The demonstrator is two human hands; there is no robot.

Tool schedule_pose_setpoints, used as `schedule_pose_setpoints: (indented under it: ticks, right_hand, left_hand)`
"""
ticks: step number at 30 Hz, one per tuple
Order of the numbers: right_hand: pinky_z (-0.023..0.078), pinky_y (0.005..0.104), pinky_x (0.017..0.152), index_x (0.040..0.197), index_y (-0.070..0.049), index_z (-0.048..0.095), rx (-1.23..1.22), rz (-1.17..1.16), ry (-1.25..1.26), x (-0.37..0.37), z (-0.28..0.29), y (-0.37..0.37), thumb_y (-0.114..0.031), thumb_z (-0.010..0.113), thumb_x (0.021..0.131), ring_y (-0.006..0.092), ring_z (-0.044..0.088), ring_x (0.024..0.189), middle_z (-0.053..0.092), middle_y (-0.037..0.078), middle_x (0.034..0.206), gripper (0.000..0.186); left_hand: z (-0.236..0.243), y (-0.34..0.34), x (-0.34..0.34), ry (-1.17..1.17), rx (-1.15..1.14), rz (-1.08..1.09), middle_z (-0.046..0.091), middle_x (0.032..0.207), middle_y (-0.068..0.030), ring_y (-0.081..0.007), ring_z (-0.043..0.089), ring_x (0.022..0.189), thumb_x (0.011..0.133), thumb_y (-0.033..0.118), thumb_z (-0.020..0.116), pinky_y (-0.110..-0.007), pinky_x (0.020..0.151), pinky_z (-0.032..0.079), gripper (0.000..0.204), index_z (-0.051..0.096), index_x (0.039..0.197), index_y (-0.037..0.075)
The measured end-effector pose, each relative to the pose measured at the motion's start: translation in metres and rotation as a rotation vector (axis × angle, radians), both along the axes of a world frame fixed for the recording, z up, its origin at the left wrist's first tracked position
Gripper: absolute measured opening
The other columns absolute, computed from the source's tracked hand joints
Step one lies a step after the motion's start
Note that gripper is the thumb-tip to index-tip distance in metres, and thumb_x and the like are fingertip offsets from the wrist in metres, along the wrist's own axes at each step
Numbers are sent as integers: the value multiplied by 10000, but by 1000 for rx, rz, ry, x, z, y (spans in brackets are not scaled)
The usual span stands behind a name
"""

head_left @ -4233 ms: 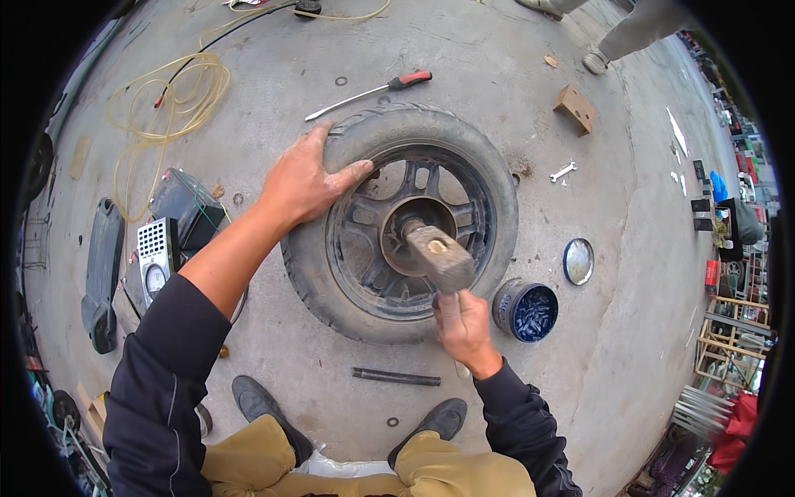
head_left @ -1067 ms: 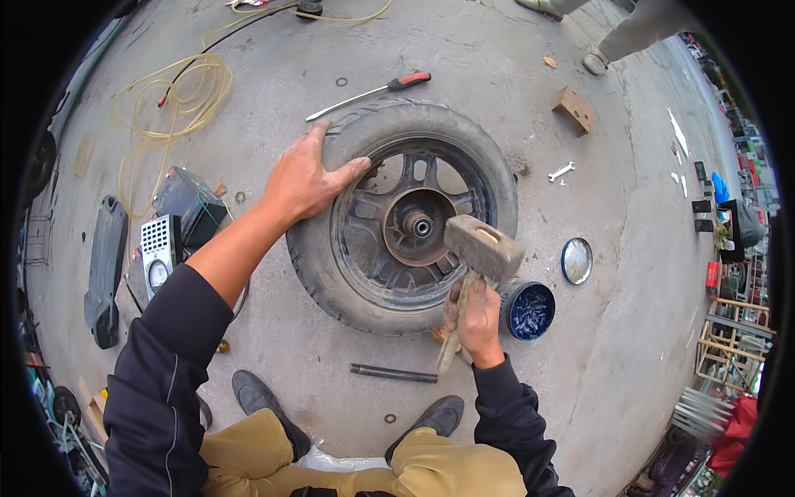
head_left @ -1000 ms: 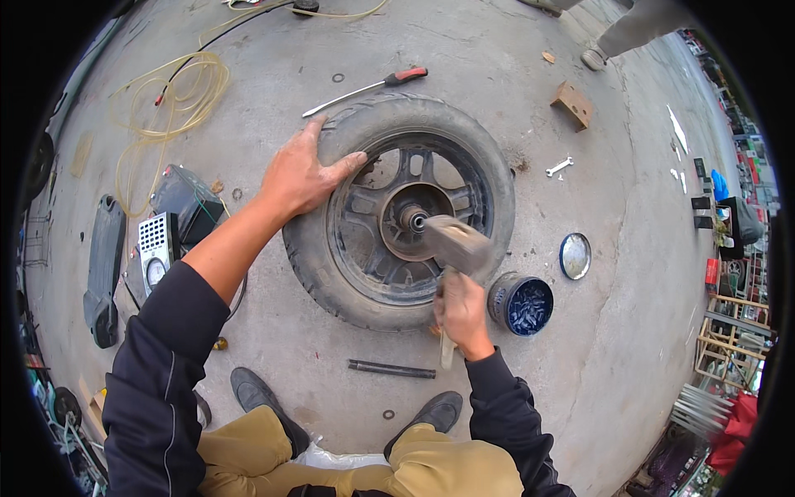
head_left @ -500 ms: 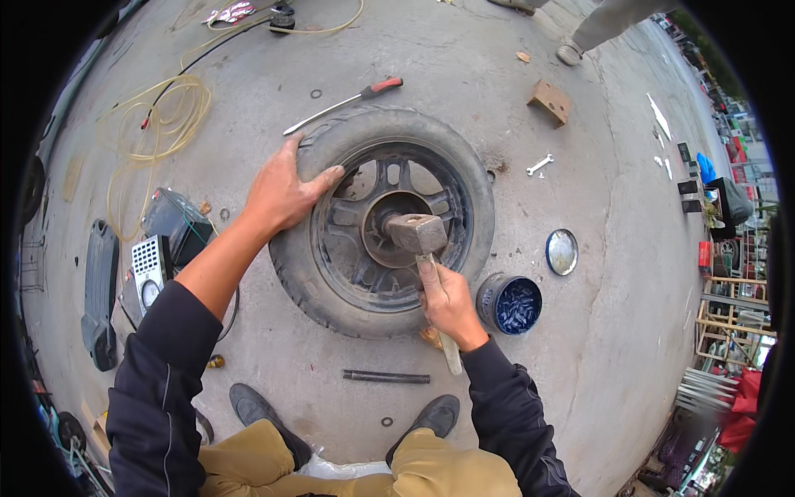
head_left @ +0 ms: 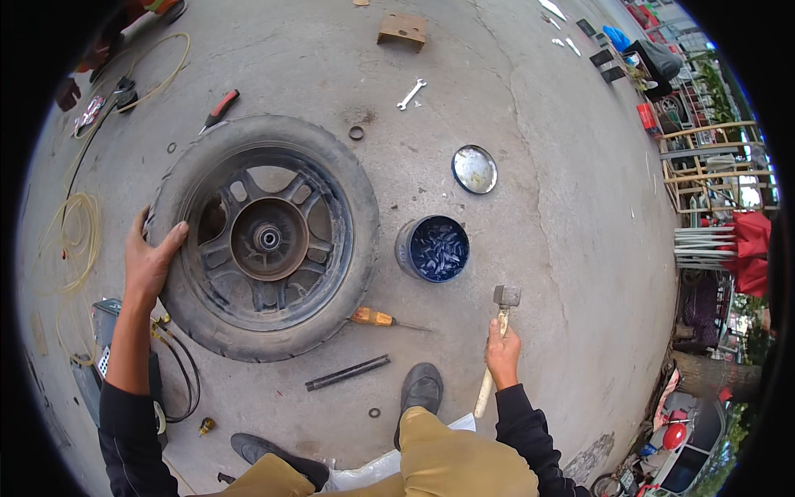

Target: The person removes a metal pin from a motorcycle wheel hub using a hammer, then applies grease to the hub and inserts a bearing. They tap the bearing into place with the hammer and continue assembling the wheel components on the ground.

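Note:
A motorcycle wheel (head_left: 352, 186) with a worn black tyre lies flat on the concrete. A round bearing (head_left: 267, 238) shows in the middle of its hub. My left hand (head_left: 151, 261) grips the tyre's left edge, thumb on the sidewall and fingers round the tread. Away to the right, my right hand (head_left: 503, 358) holds a hammer (head_left: 507, 296) by its pale handle, head pointing away from me. Between wheel and hammer stands an open tin (head_left: 404, 253) of dark blue, lumpy grease. A yellow-handled screwdriver (head_left: 373, 316) touches or nearly touches the tyre's lower right edge.
A dark metal bar (head_left: 348, 373) lies before my feet. Beyond the wheel are a metal ring (head_left: 356, 132), a spanner (head_left: 411, 94), a red-handled screwdriver (head_left: 222, 106) and a rusty bracket (head_left: 402, 31). The tin's lid (head_left: 475, 170) lies right; coiled yellow hose (head_left: 83, 236) left. Someone crouches far left.
The hammer has gone from above the hub to the right, past the tin, uncovering the bearing. My view has turned right, while my left hand stays on the tyre.

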State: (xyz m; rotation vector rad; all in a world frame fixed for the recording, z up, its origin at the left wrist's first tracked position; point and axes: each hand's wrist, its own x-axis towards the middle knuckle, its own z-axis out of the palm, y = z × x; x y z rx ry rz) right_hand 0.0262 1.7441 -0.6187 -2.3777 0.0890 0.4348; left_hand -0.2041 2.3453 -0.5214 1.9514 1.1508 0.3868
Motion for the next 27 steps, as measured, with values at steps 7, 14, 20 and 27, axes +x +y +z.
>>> schedule_pose_setpoints:
  ticks: [7,14,20,27]
  right_hand:
    - [478,532,633,857,9,581,-363,210,-134,-11,-25,-27,-406,735,986,436,666,701,649,228,715,461]
    - [478,578,695,885,19,598,-369,307,-231,-22,-37,-36,-325,774,941,515,647,810,663,293,828,390]
    - [524,572,766,903,42,669,-483,345,55,-9,-2,-28,-307,800,898,523,671,888,692,312,900,373]
    - [549,561,826,908,57,698,-649,621,311,30,157,-25,-307,795,882,508,690,936,715,313,955,377]
  left_hand:
    - [54,-38,-13,-71,-2,-96,558,1456,-278,-356,526,1378,729,477,917,-412,1203,348,1141,395,1548,-122]
    - [95,-83,-15,-150,-425,71,462,1542,-243,-329,493,1404,681,368,949,-407,1197,360,1256,242,1606,-104]
    - [108,-105,-9,-237,-537,95,573,1396,-192,-282,569,1304,650,290,989,-386,1153,408,1147,332,1522,-60]
    - [162,-134,14,12,-273,215,563,1423,-291,-340,562,1323,655,250,963,-405,1161,410,1159,315,1532,-144]
